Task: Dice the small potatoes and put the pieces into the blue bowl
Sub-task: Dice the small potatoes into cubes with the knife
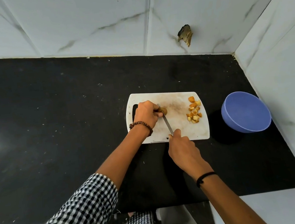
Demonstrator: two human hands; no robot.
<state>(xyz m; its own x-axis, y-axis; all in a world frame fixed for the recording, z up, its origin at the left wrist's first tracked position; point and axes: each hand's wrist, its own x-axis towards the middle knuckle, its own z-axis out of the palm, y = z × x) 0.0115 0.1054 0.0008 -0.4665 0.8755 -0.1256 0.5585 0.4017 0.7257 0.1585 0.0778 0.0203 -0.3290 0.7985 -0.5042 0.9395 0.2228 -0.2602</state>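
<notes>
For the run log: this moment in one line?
phase: cutting; left hand: holds potato; right hand: grips knife; diced pieces: on board; blue bowl: empty

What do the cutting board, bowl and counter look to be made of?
The cutting board is probably plastic: white, matte, stained brown at the centre, with a moulded handle slot. The bowl is likely plastic too: even blue colour, soft dull sheen. The counter looks like polished black stone: pale specks and a faint reflection at left.

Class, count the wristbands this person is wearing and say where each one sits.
2. A brown beaded bracelet is on the left wrist, by the cutting board's left edge; a thin black cord is on the right wrist, over the dark counter.
</notes>
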